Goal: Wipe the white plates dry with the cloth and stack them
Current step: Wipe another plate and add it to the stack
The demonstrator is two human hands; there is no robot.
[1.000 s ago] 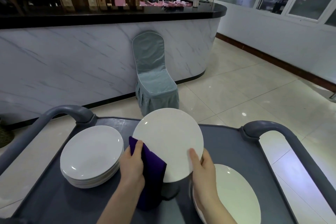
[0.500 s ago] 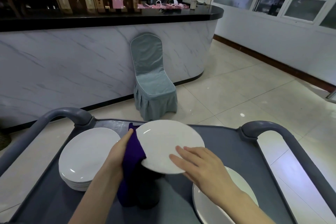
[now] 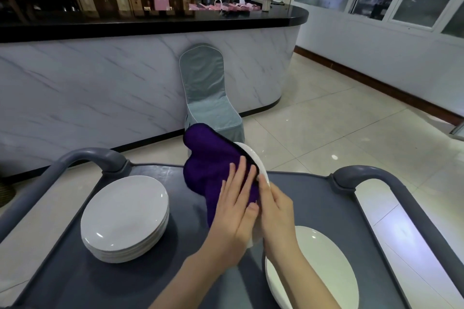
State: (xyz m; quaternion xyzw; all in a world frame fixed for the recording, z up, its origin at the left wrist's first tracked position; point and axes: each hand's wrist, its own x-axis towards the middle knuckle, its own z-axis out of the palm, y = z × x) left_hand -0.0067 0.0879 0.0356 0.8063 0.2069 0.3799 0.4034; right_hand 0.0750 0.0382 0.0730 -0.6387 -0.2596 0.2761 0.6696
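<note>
I hold a white plate point(image 3: 254, 158) tilted almost on edge above the middle of the grey cart point(image 3: 308, 198). A purple cloth point(image 3: 208, 163) covers the plate's left face. My left hand point(image 3: 233, 213) presses the cloth against the plate with straight fingers. My right hand point(image 3: 276, 211) grips the plate from its right side, thumb on the rim. A stack of white plates point(image 3: 125, 216) sits on the cart's left. More white plates point(image 3: 313, 268) lie at the cart's near right, partly behind my right forearm.
The cart has raised grey handles at the left point(image 3: 93, 155) and right point(image 3: 376, 175). A grey covered chair point(image 3: 206, 88) stands just beyond the cart against a marble-fronted bar counter point(image 3: 100, 88). Tiled floor point(image 3: 339, 138) lies to the right.
The plate has tipped from nearly flat to almost on edge. The cloth moved from the plate's left rim onto its face, under my left hand. My right hand shifted to the right rim.
</note>
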